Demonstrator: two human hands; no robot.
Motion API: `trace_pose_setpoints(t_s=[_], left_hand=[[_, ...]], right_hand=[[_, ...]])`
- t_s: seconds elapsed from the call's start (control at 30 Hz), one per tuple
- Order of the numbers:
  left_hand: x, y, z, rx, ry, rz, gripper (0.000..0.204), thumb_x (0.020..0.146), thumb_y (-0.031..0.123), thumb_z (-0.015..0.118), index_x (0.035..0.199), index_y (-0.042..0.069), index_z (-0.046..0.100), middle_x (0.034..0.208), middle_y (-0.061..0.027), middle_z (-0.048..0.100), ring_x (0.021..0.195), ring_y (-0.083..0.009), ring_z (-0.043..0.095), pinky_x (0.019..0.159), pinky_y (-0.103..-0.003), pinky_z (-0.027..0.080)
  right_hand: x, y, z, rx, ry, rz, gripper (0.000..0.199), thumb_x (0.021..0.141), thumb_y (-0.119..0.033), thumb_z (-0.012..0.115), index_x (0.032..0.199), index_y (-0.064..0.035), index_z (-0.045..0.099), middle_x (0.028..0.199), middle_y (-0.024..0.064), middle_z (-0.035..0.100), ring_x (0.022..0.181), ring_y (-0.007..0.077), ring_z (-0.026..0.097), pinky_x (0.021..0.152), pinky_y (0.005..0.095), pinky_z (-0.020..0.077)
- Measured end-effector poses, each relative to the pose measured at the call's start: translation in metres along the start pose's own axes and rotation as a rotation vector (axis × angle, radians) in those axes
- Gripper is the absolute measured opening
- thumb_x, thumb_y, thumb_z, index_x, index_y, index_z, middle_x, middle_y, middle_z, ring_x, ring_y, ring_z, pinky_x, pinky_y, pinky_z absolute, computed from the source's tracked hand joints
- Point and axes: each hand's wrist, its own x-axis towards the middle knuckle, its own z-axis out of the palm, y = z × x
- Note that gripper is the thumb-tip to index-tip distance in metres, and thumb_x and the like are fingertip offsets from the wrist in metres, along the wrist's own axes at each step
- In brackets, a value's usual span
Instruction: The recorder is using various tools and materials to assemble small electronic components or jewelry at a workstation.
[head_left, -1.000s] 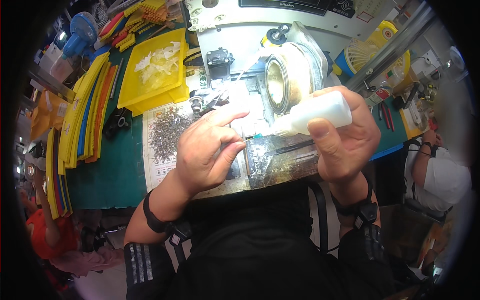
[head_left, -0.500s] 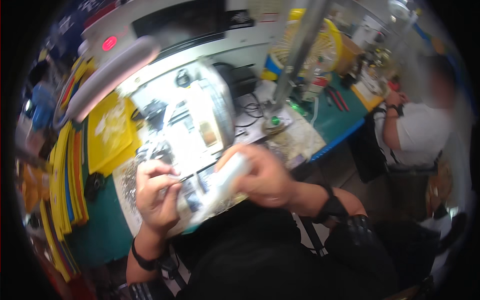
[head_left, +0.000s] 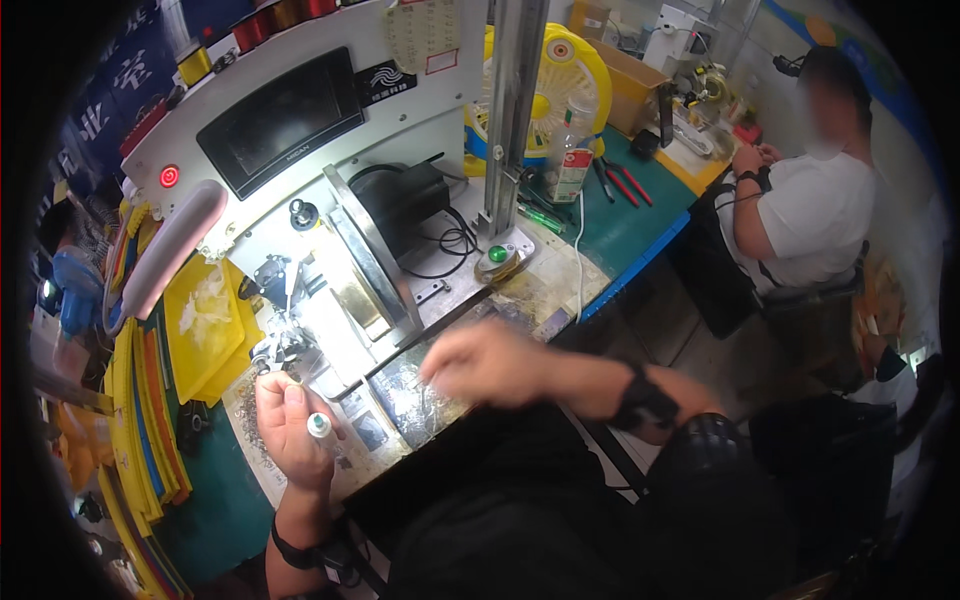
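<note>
Nearest to us, at the front edge of the workbench [head_left: 560,290], our left hand [head_left: 290,425] is now closed around a small white bottle [head_left: 318,427], cap end up, the grip having passed over from the right hand, which gripped it a second ago. It sits just under a small metal fixture [head_left: 275,345] lit by the bench lamp. Our right hand [head_left: 490,362] has come away and hangs blurred above the worn work plate [head_left: 420,400]; its fingers look loosely curled, and we cannot tell whether they hold anything. The handover suggests, in our judgement, that the dispensing has moved to the left side while the right is freed for another part.

Just beyond stands a tilted magnifier frame [head_left: 370,255] and a green push button [head_left: 498,255] at the foot of a metal post [head_left: 515,110]. To the left lies a yellow tray [head_left: 205,320] beside stacked yellow sheets [head_left: 140,420]. Behind rises a white machine panel [head_left: 300,110] with a dark screen. Farther off are a yellow fan [head_left: 565,75] and a seated co-worker [head_left: 810,210] in white.
</note>
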Motion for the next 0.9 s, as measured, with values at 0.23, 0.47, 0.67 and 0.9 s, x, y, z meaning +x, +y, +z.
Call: trace_pose_setpoints(t_s=[0.23,0.47,0.67,0.9], left_hand=[[-0.004,0.004,0.006,0.052,-0.016,-0.099,0.008,0.107,0.010,0.043,0.102,0.005,0.045,0.075,-0.0035,0.055,0.059,-0.0071,0.050,0.056,-0.020,0.042],[-0.005,-0.006,0.002,0.286,0.001,0.067,0.006,0.104,0.006,0.044,0.102,0.003,0.049,0.084,-0.0027,0.054,0.076,-0.0078,0.051,0.073,-0.022,0.043],[0.002,-0.010,0.009,0.415,0.063,0.113,0.006,0.102,0.007,0.051,0.097,0.005,0.053,0.073,0.0003,0.052,0.065,-0.0075,0.047,0.061,-0.024,0.041],[-0.005,0.004,0.008,0.315,0.026,0.101,0.006,0.104,0.008,0.049,0.100,0.004,0.050,0.079,-0.0024,0.055,0.069,-0.0065,0.049,0.064,-0.022,0.042]], right_hand=[[0.016,0.072,-0.180,-0.675,0.691,0.129,0.022,0.085,-0.021,0.073,0.097,-0.0026,0.074,0.086,0.0163,0.072,0.084,0.0309,0.071,0.075,0.0383,0.0558],[0.046,0.096,-0.181,-1.125,0.430,0.329,0.023,0.088,-0.023,0.063,0.093,-0.0021,0.072,0.096,0.0208,0.071,0.094,0.0409,0.068,0.084,0.0490,0.0545],[0.004,0.108,-0.208,-1.029,0.605,0.087,0.027,0.101,-0.020,0.049,0.107,0.0015,0.064,0.100,0.0222,0.068,0.093,0.0396,0.066,0.087,0.0467,0.0528],[-0.051,0.003,-0.153,0.227,0.655,-0.268,0.031,0.110,-0.026,0.045,0.124,0.0000,0.056,0.091,0.0067,0.062,0.077,0.0129,0.058,0.068,0.0260,0.0464]])
